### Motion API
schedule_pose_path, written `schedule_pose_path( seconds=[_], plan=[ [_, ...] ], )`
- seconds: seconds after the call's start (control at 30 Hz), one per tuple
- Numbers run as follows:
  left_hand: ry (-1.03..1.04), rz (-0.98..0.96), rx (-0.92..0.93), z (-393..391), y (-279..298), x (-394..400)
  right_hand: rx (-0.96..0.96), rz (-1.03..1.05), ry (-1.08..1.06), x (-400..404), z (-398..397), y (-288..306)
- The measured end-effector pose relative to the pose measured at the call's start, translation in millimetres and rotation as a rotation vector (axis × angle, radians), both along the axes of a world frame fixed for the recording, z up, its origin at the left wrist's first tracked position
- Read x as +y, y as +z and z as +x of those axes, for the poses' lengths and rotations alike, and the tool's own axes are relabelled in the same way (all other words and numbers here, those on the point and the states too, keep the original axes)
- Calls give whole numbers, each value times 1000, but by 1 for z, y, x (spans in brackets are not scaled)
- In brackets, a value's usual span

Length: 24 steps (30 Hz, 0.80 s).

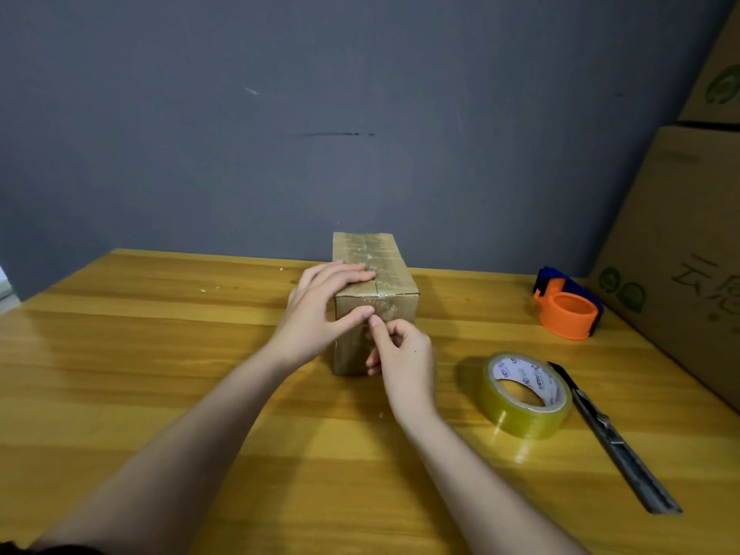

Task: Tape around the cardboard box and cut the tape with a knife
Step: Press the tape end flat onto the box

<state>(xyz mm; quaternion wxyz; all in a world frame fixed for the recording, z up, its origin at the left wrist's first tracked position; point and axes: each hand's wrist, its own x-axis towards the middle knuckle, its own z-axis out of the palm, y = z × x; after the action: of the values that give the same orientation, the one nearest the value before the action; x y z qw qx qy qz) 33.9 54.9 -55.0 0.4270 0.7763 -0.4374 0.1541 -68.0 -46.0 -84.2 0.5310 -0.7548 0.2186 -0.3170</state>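
A small cardboard box (390, 282) stands in the middle of the wooden table (160, 354), with clear tape along its top. My left hand (320, 310) grips its near left corner, fingers flat on top and thumb on the front face. My right hand (400, 362) is against the front face, its thumb and curled fingers picking at the tape there. A roll of clear tape (524, 394) lies flat on the table to the right. A dark utility knife (612, 438) lies just right of the roll.
An orange and blue tape dispenser (566, 304) sits at the back right. Large cardboard cartons (680, 254) are stacked along the table's right edge. A grey wall (320, 114) stands right behind the box.
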Motion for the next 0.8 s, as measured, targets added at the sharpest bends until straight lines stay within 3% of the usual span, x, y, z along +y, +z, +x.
schedule_pose_path(
  seconds=[0.2,0.3,0.37,0.47,0.57,0.7,0.8],
  plan=[
    [-9,74,-26,1,1,4,324,-165,24,-2,-11,-11],
    [4,132,-39,1,2,6,457,-353,42,-3,-18,-2],
    [17,186,-67,-1,6,8,356,-440,-58,-3,-24,4],
    [32,275,-89,-3,11,10,-26,-366,-196,-8,-28,18],
    [36,219,-41,-7,15,8,-282,-355,-230,-24,-19,30],
    [132,53,-8,-18,16,-6,-154,-467,-1,-42,0,30],
    [197,-33,-75,-23,10,-17,-108,-423,133,-46,7,23]
  ],
)
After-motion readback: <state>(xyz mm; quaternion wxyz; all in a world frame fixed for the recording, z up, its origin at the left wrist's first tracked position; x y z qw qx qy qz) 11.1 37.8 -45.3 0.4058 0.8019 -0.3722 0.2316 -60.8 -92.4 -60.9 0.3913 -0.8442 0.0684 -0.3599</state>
